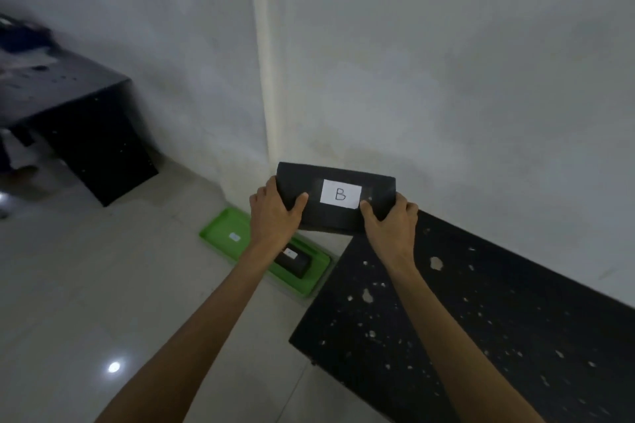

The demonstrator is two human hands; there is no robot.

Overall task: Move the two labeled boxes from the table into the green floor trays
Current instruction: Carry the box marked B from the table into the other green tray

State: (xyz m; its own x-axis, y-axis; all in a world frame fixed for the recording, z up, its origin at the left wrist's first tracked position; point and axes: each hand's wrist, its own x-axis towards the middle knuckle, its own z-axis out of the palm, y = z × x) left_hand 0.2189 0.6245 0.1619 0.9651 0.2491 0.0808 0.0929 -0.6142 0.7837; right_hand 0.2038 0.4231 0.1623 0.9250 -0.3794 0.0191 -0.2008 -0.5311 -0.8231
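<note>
A black box with a white label marked B (335, 197) is held in the air past the table's left end. My left hand (273, 213) grips its left end and my right hand (388, 227) grips its right end. Below on the floor lie two green trays side by side: the far one (223, 233) holds only a small white label, the near one (309, 280) holds another black labeled box (293, 261), partly hidden by my left forearm.
The black speckled table (481, 319) runs along the white wall at the right. A second dark table (79, 106) stands at the back left with cluttered items on it. Pale tiled floor (103, 285) spreads between them.
</note>
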